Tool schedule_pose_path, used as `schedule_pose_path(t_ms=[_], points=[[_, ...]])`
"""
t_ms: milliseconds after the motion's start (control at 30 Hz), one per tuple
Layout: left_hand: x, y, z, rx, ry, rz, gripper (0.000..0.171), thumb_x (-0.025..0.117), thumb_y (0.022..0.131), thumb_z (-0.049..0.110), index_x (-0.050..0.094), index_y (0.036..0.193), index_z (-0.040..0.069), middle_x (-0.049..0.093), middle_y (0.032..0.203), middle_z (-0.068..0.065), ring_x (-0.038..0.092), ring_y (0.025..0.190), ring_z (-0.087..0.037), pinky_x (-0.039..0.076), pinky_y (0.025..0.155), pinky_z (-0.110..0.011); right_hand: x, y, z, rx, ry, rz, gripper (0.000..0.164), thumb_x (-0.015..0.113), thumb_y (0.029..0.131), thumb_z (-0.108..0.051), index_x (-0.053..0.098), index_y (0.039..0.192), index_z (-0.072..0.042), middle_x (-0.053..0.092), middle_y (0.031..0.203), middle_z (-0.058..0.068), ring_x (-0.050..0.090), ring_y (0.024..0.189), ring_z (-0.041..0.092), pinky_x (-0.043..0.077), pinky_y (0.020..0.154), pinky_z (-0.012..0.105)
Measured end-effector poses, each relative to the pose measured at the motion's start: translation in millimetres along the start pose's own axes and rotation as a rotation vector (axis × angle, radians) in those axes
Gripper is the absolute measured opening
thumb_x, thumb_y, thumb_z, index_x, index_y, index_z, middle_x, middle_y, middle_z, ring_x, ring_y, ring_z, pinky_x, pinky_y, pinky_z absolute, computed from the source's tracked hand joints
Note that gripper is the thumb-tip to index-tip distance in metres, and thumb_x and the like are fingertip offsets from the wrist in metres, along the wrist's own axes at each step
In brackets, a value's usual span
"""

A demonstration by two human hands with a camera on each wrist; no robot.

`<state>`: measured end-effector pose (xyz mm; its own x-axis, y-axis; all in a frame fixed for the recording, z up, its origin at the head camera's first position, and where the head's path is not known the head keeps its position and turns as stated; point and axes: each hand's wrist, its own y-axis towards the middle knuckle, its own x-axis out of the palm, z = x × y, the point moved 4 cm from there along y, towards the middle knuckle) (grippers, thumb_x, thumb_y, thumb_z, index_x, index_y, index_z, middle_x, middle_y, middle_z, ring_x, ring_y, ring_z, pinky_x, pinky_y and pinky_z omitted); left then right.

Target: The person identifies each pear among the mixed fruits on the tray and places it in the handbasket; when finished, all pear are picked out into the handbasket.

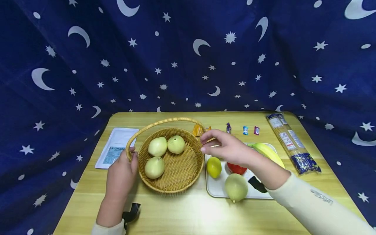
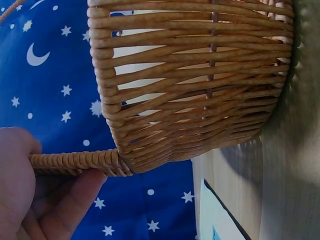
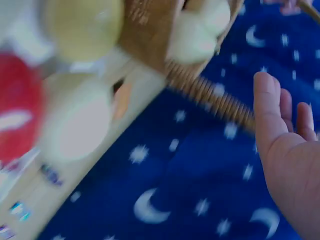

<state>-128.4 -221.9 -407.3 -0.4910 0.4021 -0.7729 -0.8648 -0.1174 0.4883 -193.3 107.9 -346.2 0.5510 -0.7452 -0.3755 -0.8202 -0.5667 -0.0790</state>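
Note:
A wicker basket (image 1: 171, 189) with a tall arched handle (image 1: 164, 121) stands near the middle of the table. Inside it are three pale green, pear-like fruits (image 1: 154, 167), grouped on the left side. My left hand (image 1: 121, 173) grips the handle's left side, thumb and fingers around it in the left wrist view. At the basket's right rim, my right hand (image 1: 224, 147) is beside the handle's other side. The right wrist view shows its fingers (image 3: 267, 100) fairly straight, with the handle passing behind them. Whether they touch it is unclear.
Right of the basket, a white tray (image 1: 210, 191) holds a lemon (image 1: 214, 167), a red fruit (image 1: 236, 168), a banana (image 1: 268, 153) and another pale green fruit (image 1: 236, 187). Small wrapped candies (image 1: 245, 130) lie behind. A pasta pack (image 1: 289, 140) is far right, a white pouch (image 1: 114, 150) left.

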Motion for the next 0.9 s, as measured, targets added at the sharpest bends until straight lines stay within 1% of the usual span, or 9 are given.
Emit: schedule_pose_path(t_ms=[67,133,267,400,467,600,733,800,900], points=[[0.2,0.6,-0.1,0.01,0.003,0.012,0.026,0.057,0.097,0.021,0.059,0.115,0.002,0.063,0.069,-0.019,0.056,0.049,-0.035,0.041,0.044,-0.05,-15.5,-17.4,9.0,0.012,0.045,0.04,0.04,0.07,0.09,-0.024,0.055,0.123,-0.007,0.059,0.123,0.009,0.06,0.112,0.026,0.051,0.088,0.032],[0.1,1.3,0.1,0.02,0.001,0.021,0.025,0.057,0.097,0.02,0.06,0.114,0.001,0.062,0.067,-0.018,0.054,0.047,-0.033,0.04,0.043,-0.049,-26.2,-34.0,18.7,0.028,0.082,0.073,0.04,0.068,0.091,-0.021,0.053,0.124,-0.003,0.058,0.124,0.012,0.059,0.114,0.029,0.051,0.088,0.031],[0.7,2.2,0.7,0.024,-0.005,0.023,0.025,0.058,0.097,0.019,0.06,0.113,0.001,0.06,0.065,-0.017,0.051,0.045,-0.03,0.039,0.042,-0.048,-34.5,-61.3,37.9,0.057,0.106,0.109,0.042,0.067,0.092,-0.017,0.05,0.126,0.0,0.056,0.125,0.016,0.056,0.117,0.032,0.051,0.088,0.03],[0.7,1.3,2.3,0.014,-0.01,0.018,0.025,0.058,0.097,0.019,0.06,0.114,0.001,0.061,0.066,-0.016,0.051,0.045,-0.028,0.038,0.042,-0.047,-34.9,-82.4,55.2,0.058,0.142,0.126,0.044,0.067,0.092,-0.014,0.047,0.128,0.001,0.053,0.127,0.021,0.055,0.118,0.03,0.052,0.086,0.032],[0.4,0.5,2.6,0.008,-0.011,0.014,0.025,0.058,0.097,0.018,0.06,0.114,0.0,0.062,0.067,-0.017,0.052,0.046,-0.028,0.039,0.042,-0.048,-34.3,-92.2,63.6,0.057,0.157,0.139,0.045,0.067,0.092,-0.012,0.046,0.13,0.001,0.049,0.131,0.023,0.055,0.119,0.027,0.052,0.086,0.031],[0.4,0.2,2.8,0.002,-0.012,0.007,0.026,0.057,0.097,0.02,0.06,0.114,0.0,0.063,0.069,-0.017,0.054,0.047,-0.03,0.04,0.043,-0.048,-32.4,-112.6,82.9,0.066,0.203,0.169,0.05,0.066,0.091,-0.007,0.042,0.133,0.003,0.043,0.135,0.029,0.055,0.12,0.026,0.051,0.088,0.029],[-0.2,1.2,2.5,0.004,-0.014,0.013,0.026,0.056,0.098,0.02,0.06,0.114,0.001,0.065,0.071,-0.018,0.055,0.048,-0.032,0.041,0.043,-0.049,-28.0,-130.3,100.7,0.071,0.262,0.195,0.056,0.066,0.09,-0.001,0.036,0.137,0.006,0.039,0.135,0.034,0.057,0.118,0.017,0.049,0.091,0.027],[-0.6,1.6,2.7,0.009,-0.018,0.024,0.025,0.056,0.098,0.02,0.06,0.114,0.001,0.064,0.07,-0.019,0.056,0.048,-0.034,0.04,0.043,-0.049,-24.1,-136.4,108.7,0.083,0.284,0.212,0.06,0.067,0.088,0.001,0.035,0.138,0.007,0.036,0.136,0.034,0.056,0.117,0.01,0.047,0.092,0.026],[0.1,1.0,2.7,0.013,-0.02,0.026,0.025,0.056,0.098,0.02,0.059,0.114,0.001,0.064,0.069,-0.019,0.057,0.049,-0.036,0.04,0.043,-0.05,-15.5,-141.4,119.3,0.105,0.263,0.253,0.065,0.071,0.085,0.0,0.035,0.139,0.006,0.036,0.138,0.032,0.054,0.117,0.004,0.045,0.093,0.024]])
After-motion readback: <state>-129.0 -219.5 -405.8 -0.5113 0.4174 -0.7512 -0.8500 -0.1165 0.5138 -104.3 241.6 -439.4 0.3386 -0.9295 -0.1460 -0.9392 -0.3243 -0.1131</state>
